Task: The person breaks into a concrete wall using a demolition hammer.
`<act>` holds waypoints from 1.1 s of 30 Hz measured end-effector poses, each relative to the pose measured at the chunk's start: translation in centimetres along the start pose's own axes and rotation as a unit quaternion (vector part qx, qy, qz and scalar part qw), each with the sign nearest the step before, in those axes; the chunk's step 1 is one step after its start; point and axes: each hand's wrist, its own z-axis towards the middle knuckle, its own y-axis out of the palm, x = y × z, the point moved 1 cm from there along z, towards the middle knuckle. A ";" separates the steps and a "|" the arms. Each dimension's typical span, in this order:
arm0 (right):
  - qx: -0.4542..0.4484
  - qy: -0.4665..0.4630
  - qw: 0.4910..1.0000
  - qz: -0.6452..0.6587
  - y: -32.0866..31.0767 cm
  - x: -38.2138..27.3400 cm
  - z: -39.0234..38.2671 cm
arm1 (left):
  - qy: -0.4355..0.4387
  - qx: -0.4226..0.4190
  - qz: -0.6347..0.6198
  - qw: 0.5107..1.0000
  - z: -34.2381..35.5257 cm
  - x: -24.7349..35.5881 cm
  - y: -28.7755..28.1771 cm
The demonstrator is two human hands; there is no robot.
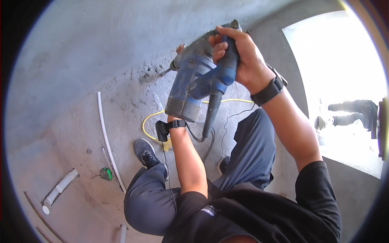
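A dusty blue and grey rotary hammer drill point(198, 77) points left, its bit point(165, 72) against the grey concrete wall point(93, 48) at a chipped groove. My right hand point(235, 50) grips the drill's rear handle. My left hand point(179, 49) is mostly hidden behind the drill's body, only fingertips showing near the front; the forearm rises from below with a black wrist strap point(167, 127). A black cord point(210, 115) hangs from the handle.
A thin white pipe point(107, 139) lies along the dusty floor beside a yellow cable point(150, 121), a green object point(106, 174) and short white pipe fittings point(60, 190). A bright doorway point(344, 81) at right shows another person's legs point(352, 113).
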 end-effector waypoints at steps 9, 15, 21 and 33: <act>-0.003 0.013 1.000 0.028 -1.7 -0.9 1.0 | 0.001 -0.003 0.014 1.000 0.6 0.1 0.9; -0.020 0.005 0.999 0.046 -2.2 -2.0 1.0 | 0.001 0.009 0.043 0.999 1.5 0.8 1.5; 0.034 -0.041 0.998 0.026 -2.0 -1.4 1.2 | 0.003 0.020 0.067 0.998 2.3 0.8 1.7; 0.031 -0.027 0.997 0.058 -3.0 -3.1 3.5 | 0.007 0.034 0.093 0.995 3.9 1.2 2.1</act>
